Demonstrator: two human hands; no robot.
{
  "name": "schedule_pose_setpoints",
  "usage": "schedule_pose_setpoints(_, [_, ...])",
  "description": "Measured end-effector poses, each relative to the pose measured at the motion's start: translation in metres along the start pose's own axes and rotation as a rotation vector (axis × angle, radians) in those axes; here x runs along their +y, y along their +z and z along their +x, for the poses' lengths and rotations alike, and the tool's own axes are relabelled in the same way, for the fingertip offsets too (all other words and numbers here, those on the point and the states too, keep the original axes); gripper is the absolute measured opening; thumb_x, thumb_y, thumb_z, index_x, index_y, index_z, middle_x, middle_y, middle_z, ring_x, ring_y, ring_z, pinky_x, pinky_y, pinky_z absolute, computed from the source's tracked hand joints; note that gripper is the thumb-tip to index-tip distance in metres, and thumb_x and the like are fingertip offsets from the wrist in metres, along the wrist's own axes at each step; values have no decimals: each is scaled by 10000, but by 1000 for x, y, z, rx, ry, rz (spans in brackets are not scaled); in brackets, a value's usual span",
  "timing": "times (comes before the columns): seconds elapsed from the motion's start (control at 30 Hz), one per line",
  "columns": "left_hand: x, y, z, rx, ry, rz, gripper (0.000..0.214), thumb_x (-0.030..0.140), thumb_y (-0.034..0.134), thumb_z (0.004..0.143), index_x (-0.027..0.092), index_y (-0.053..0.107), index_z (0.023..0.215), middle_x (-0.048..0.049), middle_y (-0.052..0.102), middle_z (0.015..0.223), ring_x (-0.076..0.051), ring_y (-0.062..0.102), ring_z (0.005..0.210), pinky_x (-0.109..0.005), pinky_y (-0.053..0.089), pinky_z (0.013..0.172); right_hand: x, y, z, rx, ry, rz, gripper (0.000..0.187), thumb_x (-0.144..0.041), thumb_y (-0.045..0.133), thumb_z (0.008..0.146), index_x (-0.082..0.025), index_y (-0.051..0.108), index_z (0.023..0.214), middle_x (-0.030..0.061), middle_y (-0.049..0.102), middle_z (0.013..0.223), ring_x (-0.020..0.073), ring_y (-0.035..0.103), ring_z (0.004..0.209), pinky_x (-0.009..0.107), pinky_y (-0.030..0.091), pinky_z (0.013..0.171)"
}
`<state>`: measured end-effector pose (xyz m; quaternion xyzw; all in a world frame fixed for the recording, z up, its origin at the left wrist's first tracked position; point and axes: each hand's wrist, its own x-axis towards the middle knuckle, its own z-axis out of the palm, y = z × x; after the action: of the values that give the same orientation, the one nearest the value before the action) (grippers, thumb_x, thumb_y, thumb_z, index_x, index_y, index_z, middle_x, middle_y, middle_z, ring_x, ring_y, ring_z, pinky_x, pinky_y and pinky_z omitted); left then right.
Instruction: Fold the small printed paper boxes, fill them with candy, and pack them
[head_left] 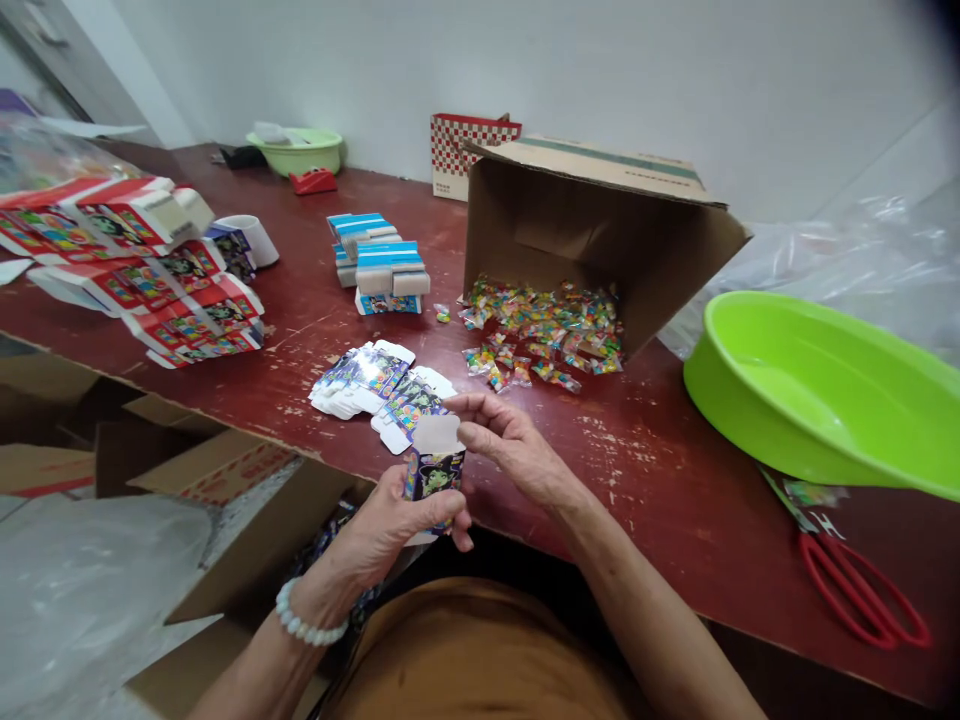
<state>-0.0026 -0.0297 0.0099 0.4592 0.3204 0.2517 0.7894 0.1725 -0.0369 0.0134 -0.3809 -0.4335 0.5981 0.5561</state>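
- Box (437, 478), small and printed, sits in the grip of the left hand (379, 525), tilted slightly, over the table's near edge.
- The left thumb presses across the printed front with fingers wrapped behind, so this hand is clamped on the box; a firm but light squeeze should hold it without bowing the thin card walls.
- A white flap (436, 433) stands up at the top of the grip; the right hand (517, 455) is at its right edge, thumb and forefinger parted. Whether they pinch the card or merely touch it, I cannot tell.
- Working the flap along its crease, with even pressure from the fingertips, would likely spare the card a crooked bend.
- The left thumb is best left low on the front, clear of the opening.
- Flattened cartons (366, 372) lie just beyond the grip and to its left; elbows and wrists should avoid brushing that loose pile.
- Wrapped candies (544, 325) spill from a cardboard carton (600, 165) beyond the grip, to its right, well clear of both hands.
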Motion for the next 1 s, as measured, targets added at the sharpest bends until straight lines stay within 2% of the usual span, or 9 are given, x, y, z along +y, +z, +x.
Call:
schedule_pose_setpoints(0.13, [-3, 3, 4, 121, 12, -61, 235, 340, 803, 725, 140, 685, 761, -35, 708, 616, -160, 651, 486, -271, 539, 532, 17, 8, -14, -74, 140, 126, 376, -457, 751, 769, -233, 611, 1037, -39, 624, 678, 111, 547, 489, 259, 482, 503])
schedule_pose_setpoints(0.2, [-6, 4, 8, 183, 40, -57, 248, 327, 825, 698, 140, 705, 807, -33, 727, 667, -158, 669, 556, -263, 550, 587, 23, 12, -16, 25, 128, 45, 297, -474, 700, 804, -204, 628, 904, -52, 560, 564, 98, 475, 425, 240, 423, 450])
schedule_pose_setpoints(0.33, [-10, 5, 13, 325, 153, 80, 406, 295, 842, 679, 158, 680, 1024, -43, 760, 899, -194, 705, 827, -256, 551, 744, 22, 15, -13, 290, -14, -295, 241, -406, 669, 806, -177, 636, 741, -15, 597, 630, 109, 512, 539, 234, 424, 522])
schedule_pose_setpoints(0.43, [-9, 10, 10, 491, 297, 87, 623, 242, 866, 629, 220, 539, 1158, -17, 752, 910, -178, 718, 777, -260, 560, 708, 21, 15, -12, 326, -18, -351, 189, -367, 654, 810, -188, 646, 872, -4, 639, 716, 130, 569, 610, 246, 463, 581])
schedule_pose_setpoints(0.5, [-7, 13, 6, 554, 376, 92, 685, 193, 861, 626, 254, 480, 1191, -9, 750, 918, -167, 721, 757, -258, 566, 705, 26, 16, -12, 340, -27, -261, 276, -349, 669, 805, -213, 608, 1038, 0, 659, 800, 142, 605, 679, 251, 484, 617])
schedule_pose_setpoints(0.6, [-6, 15, 2, 568, 407, 126, 587, 181, 843, 650, 247, 548, 1153, -32, 749, 988, -184, 720, 844, -256, 565, 751, 34, 16, -13, 310, -59, -130, 336, -371, 687, 807, -236, 582, 1095, -4, 657, 824, 140, 605, 705, 253, 491, 647])
schedule_pose_setpoints(0.73, [-10, 5, 3, 514, 332, 156, 331, 289, 811, 710, 214, 662, 995, -17, 737, 871, -163, 683, 755, -236, 551, 697, 35, 10, -11, 251, -59, -132, 251, -425, 713, 793, -197, 662, 883, 4, 657, 791, 135, 580, 706, 263, 485, 687])
schedule_pose_setpoints(0.87, [-12, -8, 4, 458, 288, 242, 198, 358, 752, 777, 218, 689, 902, 10, 701, 810, -134, 627, 704, -204, 516, 658, 25, -2, -6, 186, 47, -149, 275, -414, 784, 720, -169, 660, 714, -1, 645, 709, 126, 552, 655, 268, 463, 675])
schedule_pose_setpoints(1.0, [-4, -13, 3, 371, 304, 428, 153, 360, 685, 834, 212, 705, 868, 9, 674, 794, -137, 592, 718, -204, 485, 670, 20, -9, -1, 107, 182, 44, 397, -345, 881, 590, -191, 674, 892, -30, 649, 705, 106, 553, 586, 250, 455, 618])
